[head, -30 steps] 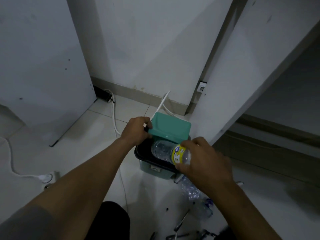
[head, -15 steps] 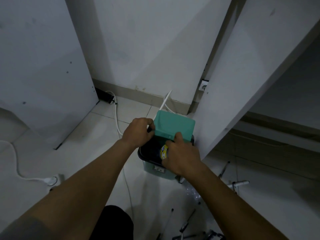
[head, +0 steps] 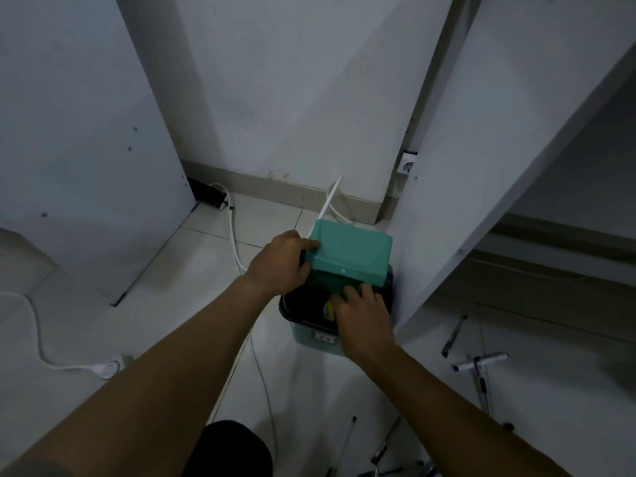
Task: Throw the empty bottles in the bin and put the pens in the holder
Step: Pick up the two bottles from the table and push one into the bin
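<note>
A small teal bin (head: 311, 337) with a black liner stands on the floor against a white panel. My left hand (head: 280, 265) grips the left edge of its teal lid (head: 354, 251) and holds it tilted up. My right hand (head: 363, 313) reaches into the opening and is closed over a clear bottle (head: 328, 309). Only the bottle's yellow label shows, low inside the bin. Several pens lie on the floor to the right, among them a dark pen (head: 454, 335) and a white marker (head: 481, 361).
White cables (head: 234, 235) run along the tiles left of the bin to a plug (head: 106, 368). A slanted white panel (head: 481, 166) rises right beside the bin. More pens (head: 347, 442) lie near the bottom edge. A wall socket (head: 406, 165) sits behind.
My right hand has carried the bottle from above the rim down into the bin, so most of it is now hidden. The lid has swung lower over the opening.
</note>
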